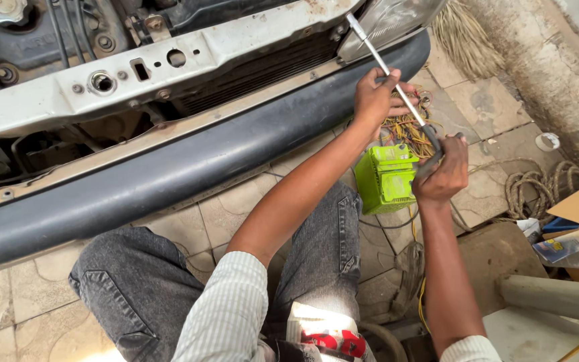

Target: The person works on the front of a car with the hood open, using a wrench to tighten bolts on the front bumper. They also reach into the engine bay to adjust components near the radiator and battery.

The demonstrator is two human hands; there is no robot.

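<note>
Tool: a long silver metal socket wrench with a dark grip [397, 87] is held slanted, its tip up by the clear headlight [387, 20].
Left hand [376, 94]: closed around the shaft.
Right hand [440, 171]: closed on the grip.
Risk: if the tip slips, knuckles could be driven into the dark grey bumper [189, 167], or the tangled yellow wires [407, 131] snagged.

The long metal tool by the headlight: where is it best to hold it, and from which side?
Probably hold the long metal tool at its dark handle end, from the right, where the right hand grips it. The left hand steadies the thin slanted shaft mid-length, from the bumper side.
</note>
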